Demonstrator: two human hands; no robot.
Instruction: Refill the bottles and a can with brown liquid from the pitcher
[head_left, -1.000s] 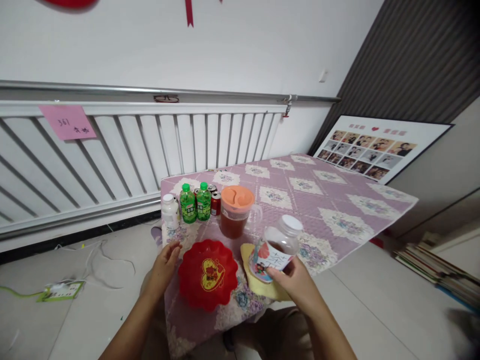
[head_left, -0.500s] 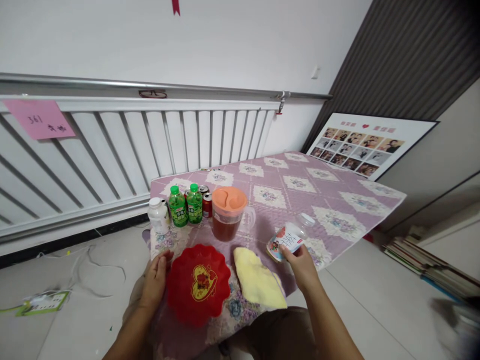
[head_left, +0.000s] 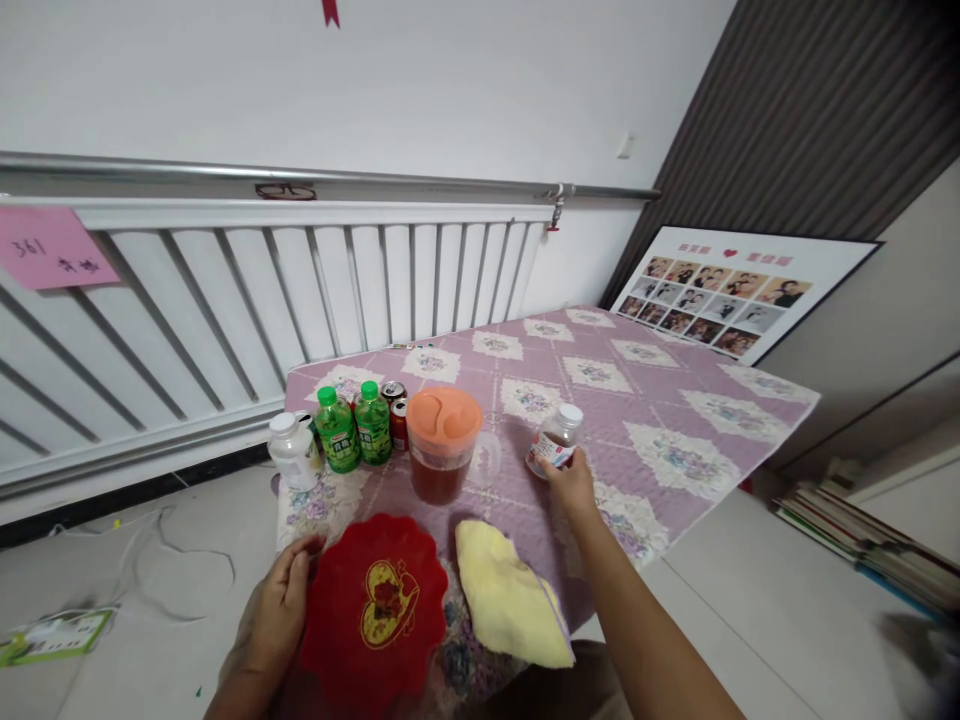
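The person's right hand (head_left: 571,485) is closed around the base of a small clear plastic bottle with a white cap (head_left: 555,441), which stands tilted on the purple quilted tablecloth (head_left: 660,400), just right of the orange-lidded pitcher of brown liquid (head_left: 442,444). The left hand (head_left: 279,612) grips the near-left rim of a red scalloped plastic plate (head_left: 373,605), beside a yellow cloth (head_left: 506,593).

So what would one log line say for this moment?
left hand: on red plate rim | right hand: grips small jar, upright on table | yellow cloth: between
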